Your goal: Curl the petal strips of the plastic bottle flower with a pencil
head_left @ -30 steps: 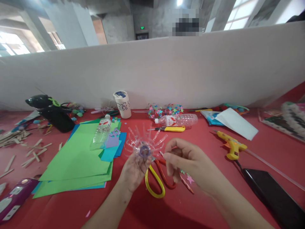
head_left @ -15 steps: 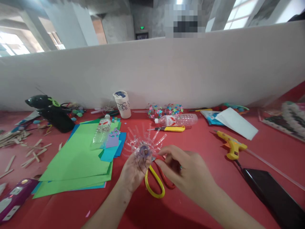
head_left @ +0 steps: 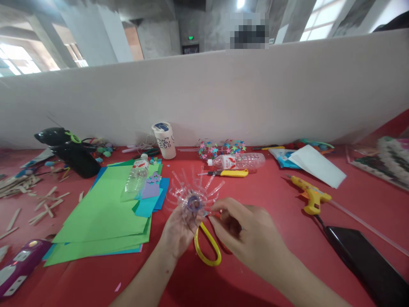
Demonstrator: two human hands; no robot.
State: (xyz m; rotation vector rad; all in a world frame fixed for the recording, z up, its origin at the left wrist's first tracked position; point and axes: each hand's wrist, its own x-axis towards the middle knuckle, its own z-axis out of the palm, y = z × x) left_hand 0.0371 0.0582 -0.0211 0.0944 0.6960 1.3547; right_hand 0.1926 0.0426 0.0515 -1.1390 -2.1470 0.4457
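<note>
R hand (head_left: 247,232) has moved in vs. 1 sec ago, fingertips now by edge of clear fringed piece (head_left: 193,204) gripped in L hand (head_left: 178,232) near scissors (head_left: 211,238), so prob. both work it; can't tell R's grasp.

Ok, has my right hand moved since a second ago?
Yes: your right hand has moved left, closer to the yellow scissor handle, which has stayed put.

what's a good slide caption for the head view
Left hand holding a clear plastic piece with splayed strips, right hand beside it, near scissors.
</note>
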